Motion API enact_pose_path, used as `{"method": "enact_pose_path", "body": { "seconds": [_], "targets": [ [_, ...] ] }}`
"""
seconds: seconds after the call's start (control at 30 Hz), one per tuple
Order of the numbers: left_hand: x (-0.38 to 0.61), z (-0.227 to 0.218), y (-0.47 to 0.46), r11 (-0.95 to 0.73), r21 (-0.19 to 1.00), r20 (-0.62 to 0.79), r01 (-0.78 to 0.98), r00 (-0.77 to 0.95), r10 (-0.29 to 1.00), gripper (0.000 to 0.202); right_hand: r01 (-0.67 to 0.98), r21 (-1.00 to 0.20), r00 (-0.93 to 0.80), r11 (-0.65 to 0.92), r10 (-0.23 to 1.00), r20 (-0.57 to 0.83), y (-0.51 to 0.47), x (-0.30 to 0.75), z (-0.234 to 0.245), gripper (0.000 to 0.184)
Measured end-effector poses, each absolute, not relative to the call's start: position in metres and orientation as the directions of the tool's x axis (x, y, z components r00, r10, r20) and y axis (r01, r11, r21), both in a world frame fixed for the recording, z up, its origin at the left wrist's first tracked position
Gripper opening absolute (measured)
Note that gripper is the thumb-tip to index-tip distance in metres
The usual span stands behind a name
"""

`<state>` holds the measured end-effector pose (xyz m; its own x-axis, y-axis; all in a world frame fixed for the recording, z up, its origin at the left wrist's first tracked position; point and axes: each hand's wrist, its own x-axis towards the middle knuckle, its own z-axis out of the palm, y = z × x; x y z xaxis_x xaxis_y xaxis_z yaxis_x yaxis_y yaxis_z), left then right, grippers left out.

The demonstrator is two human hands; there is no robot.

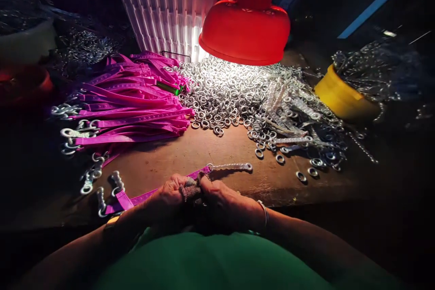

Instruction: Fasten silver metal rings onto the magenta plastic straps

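Both hands meet at the near edge of the bench. Behind their fingers runs a purple strap with a row of small marks. From its far end a twisted metal link with an eyelet reaches right over the wood. My left hand is closed, its fingers against the strap. Curled in beside it, my right hand is closed too, with its thumb close to the strap's end. Cloth wraps cover some fingers. What lies between the fingertips is hidden. Metal links and folded purple strap lie left of my left hand.
A purple strap pile with metal ends lies left. Many metal rings are heaped mid-bench, with twisted links to the right. Above hangs a red lamp, before a ribbed translucent panel. A yellow container stands right.
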<state>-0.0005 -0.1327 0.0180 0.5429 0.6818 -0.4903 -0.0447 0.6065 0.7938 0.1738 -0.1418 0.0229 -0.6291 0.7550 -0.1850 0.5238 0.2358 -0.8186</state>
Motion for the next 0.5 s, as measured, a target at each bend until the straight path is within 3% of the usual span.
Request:
{"method": "enact_pose_path", "body": {
  "seconds": [0.13,0.27,0.33,0.4,0.5],
  "targets": [
    [-0.002,0.005,-0.115,0.473,0.88,-0.351,-0.035,0.623,0.699,0.032,0.579,-0.742,-0.674,0.339,0.711,-0.201,-0.128,0.177,0.026,0.014],
    [0.013,-0.015,-0.101,0.106,0.983,-0.18,0.152,0.641,0.746,0.032,0.654,-0.553,-0.645,0.516,0.762,-0.052,-0.119,0.199,0.014,0.016],
    [0.021,-0.024,-0.101,-0.165,0.934,-0.087,0.318,0.647,0.757,0.032,0.7,-0.427,-0.615,0.573,0.787,0.047,-0.114,0.221,0.004,0.015],
    [0.025,-0.031,-0.103,-0.378,0.82,-0.016,0.43,0.678,0.735,0.03,0.781,-0.33,-0.5,0.531,0.847,0.179,-0.105,0.254,-0.005,0.018],
    [0.019,-0.034,-0.091,-0.447,0.78,0.077,0.437,0.643,0.762,0.023,0.888,-0.271,-0.243,0.371,0.88,0.408,-0.083,0.315,-0.023,0.018]
  ]
}}
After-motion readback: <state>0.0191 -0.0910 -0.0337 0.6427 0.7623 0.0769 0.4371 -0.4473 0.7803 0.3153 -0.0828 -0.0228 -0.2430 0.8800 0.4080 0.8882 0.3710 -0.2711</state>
